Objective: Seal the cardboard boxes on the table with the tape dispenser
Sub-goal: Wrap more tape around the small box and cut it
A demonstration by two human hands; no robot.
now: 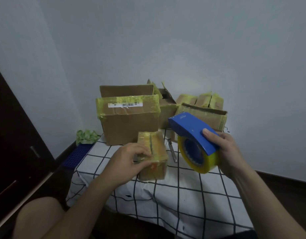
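A small cardboard box (155,149), wrapped in yellowish tape, stands on the checked tablecloth (174,200) in the middle of the view. My left hand (131,159) rests on its left top edge, fingers pinching at the tape there. My right hand (224,152) holds a blue tape dispenser (191,130) with a yellow tape roll (200,159), lifted above the table to the right of the small box and apart from it. A large box (129,121) with open flaps and a barcode label stands behind.
More taped boxes (202,116) crowd the back right of the table, some open. A metal tool (172,150) lies between the small box and the dispenser. Crumpled green tape (85,136) and a blue grid crate (76,156) sit off the table's left edge. My knee (40,219) is at lower left.
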